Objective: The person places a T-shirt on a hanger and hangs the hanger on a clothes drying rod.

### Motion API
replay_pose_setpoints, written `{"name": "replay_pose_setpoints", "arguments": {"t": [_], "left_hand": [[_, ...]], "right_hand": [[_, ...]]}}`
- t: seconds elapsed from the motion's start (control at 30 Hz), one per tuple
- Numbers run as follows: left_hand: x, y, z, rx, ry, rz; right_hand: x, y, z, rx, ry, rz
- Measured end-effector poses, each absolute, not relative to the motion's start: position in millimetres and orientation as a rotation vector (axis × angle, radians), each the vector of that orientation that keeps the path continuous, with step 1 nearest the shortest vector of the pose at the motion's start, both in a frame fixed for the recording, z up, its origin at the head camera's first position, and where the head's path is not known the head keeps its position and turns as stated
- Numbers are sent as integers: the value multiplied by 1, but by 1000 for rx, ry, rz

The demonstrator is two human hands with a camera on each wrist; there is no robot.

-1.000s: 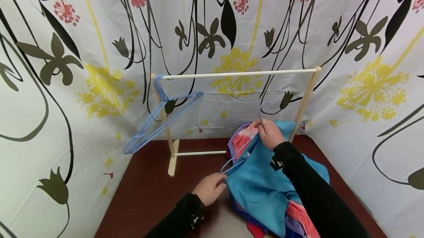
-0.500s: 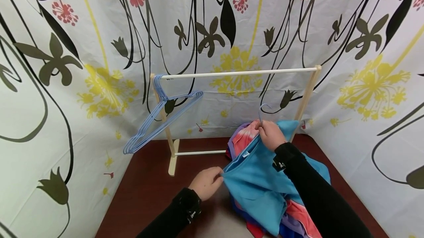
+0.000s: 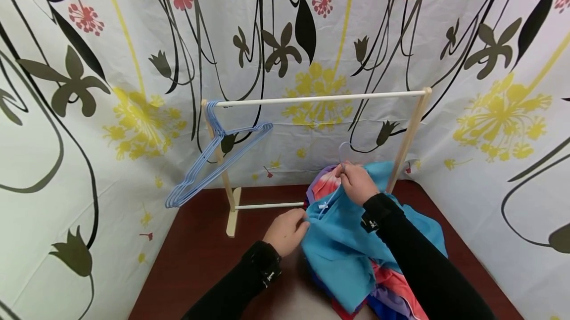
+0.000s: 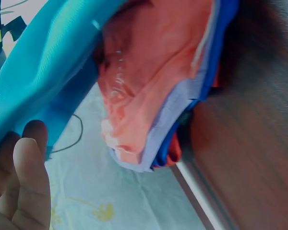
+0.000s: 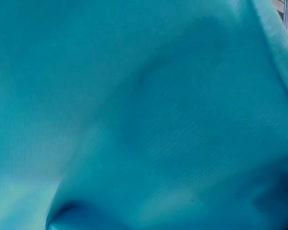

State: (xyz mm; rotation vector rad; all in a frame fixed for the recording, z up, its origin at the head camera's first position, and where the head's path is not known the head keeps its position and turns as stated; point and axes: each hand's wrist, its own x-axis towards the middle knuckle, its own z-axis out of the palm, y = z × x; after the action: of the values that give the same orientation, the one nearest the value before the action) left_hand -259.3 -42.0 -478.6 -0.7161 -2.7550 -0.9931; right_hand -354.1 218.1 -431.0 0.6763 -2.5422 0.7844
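A turquoise garment (image 3: 343, 255) with a white label at its opening lies draped over other clothes. My right hand (image 3: 357, 185) pinches the neck of a light blue wire hanger (image 3: 343, 149) just below its hook, right at the garment's opening. The hanger's lower part is mostly covered by the cloth. With thumb and fingers, my left hand (image 3: 286, 233) pinches the left edge of that opening; in the left wrist view, the left hand (image 4: 26, 182) has the turquoise cloth (image 4: 43, 52) between fingers and thumb. Turquoise cloth (image 5: 158, 120) fills nearly the whole right wrist view, hiding the right fingers there.
A pile of coral, purple, blue and red clothes (image 3: 394, 285) lies beneath the garment on a dark brown table (image 3: 200, 260). Behind stands a wooden rack (image 3: 311, 98) with several blue hangers (image 3: 196, 171) at its left end. A flowered curtain (image 3: 285, 13) surrounds the table.
My left hand slid off the hanger's corner onto the garment's edge, then moved up and right, bringing that edge nearer my right hand. The right hand and hanger shifted slightly left.
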Motion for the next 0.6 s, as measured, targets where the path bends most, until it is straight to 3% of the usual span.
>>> {"name": "replay_pose_setpoints", "arguments": {"t": [0.6], "left_hand": [[-266, -5, -460, -688, -2674, -927]], "right_hand": [[-345, 200, -443, 767, -2552, 724]]}}
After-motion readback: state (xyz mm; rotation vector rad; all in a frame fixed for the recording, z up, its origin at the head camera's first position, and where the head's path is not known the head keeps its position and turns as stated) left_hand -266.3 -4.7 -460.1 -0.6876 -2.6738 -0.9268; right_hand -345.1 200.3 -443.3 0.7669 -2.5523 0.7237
